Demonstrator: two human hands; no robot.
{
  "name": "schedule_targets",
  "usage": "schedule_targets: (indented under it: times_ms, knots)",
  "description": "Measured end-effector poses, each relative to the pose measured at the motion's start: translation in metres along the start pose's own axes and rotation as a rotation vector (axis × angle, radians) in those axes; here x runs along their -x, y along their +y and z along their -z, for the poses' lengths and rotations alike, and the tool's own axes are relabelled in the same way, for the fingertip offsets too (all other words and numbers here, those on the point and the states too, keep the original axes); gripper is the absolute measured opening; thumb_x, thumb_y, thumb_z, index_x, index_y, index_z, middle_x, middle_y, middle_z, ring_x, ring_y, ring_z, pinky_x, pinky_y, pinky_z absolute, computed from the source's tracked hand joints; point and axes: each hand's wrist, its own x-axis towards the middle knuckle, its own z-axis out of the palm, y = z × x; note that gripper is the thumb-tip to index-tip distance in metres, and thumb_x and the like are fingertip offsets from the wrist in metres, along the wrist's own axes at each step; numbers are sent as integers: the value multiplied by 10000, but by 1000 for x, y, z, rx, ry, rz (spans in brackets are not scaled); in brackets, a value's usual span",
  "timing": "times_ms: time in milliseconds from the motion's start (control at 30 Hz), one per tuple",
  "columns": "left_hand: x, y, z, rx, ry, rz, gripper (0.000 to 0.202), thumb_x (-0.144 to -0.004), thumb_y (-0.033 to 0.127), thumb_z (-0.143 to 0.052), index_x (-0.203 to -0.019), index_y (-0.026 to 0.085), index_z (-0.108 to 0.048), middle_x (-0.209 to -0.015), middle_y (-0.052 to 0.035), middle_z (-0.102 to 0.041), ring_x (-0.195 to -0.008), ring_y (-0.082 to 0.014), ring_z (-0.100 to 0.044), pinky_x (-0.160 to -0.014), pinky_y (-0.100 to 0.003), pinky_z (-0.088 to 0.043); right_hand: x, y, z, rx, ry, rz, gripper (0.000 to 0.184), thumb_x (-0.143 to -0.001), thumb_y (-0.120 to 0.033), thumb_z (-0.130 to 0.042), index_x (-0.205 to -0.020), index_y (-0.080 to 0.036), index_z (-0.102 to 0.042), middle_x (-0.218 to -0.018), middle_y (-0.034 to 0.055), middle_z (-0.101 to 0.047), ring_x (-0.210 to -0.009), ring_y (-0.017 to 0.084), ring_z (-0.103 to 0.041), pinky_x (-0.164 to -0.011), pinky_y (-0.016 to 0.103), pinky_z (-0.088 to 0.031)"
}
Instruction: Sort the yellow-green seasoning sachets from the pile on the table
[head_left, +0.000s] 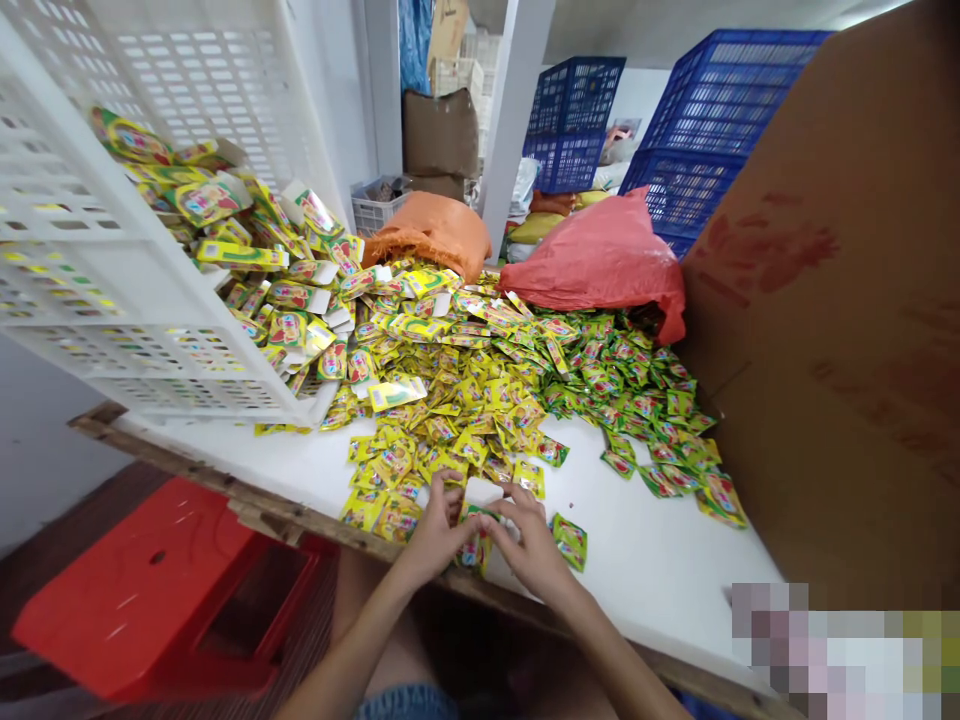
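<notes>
At the table's front edge, my left hand and my right hand are closed on one small printed carton. Its white flap stands up, open, between my fingers. Whether a sachet is also between my fingertips, I cannot tell. Just beyond my hands spreads a heap of yellow sachets. Green sachets form a second heap to the right. One loose green sachet lies beside my right hand. Open-ended printed cartons spill out of a tipped white crate on the left.
An orange sack and a red sack lie behind the heaps. A tall cardboard box borders the right side. Blue crates are stacked at the back. Below the table, at left, stands a red plastic stool.
</notes>
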Motion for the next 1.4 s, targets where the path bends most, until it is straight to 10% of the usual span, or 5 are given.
schedule_targets:
  times_ms: [333,1000,1400]
  knots:
    - [-5,2,10,-206,19,-66,135,-744,263,-601,-812,149,-578,-809,-24,-588,-787,-149,-573,-737,-256,-439,10,8,-26,-399,138,-72,207,-842,-312,-485,-894,-199,-650,-915,62,-638,-888,199,-573,-813,327,-437]
    - [-4,16,-2,-373,145,-105,189,-765,272,-573,-885,148,-648,-710,-13,-630,-652,-132,-558,-625,-226,-432,2,-12,-14,-278,214,-171,183,-796,-332,-534,-818,-179,-632,-650,12,-614,-593,147,-526,-582,257,-439]
    - [9,12,11,-308,2,-63,355,-761,267,-595,-1108,196,-569,-967,-62,-639,-859,-168,-596,-782,-283,-463,31,-3,-6,-345,199,-153,234,-815,-349,-516,-918,-187,-649,-874,64,-665,-824,209,-605,-748,326,-484]
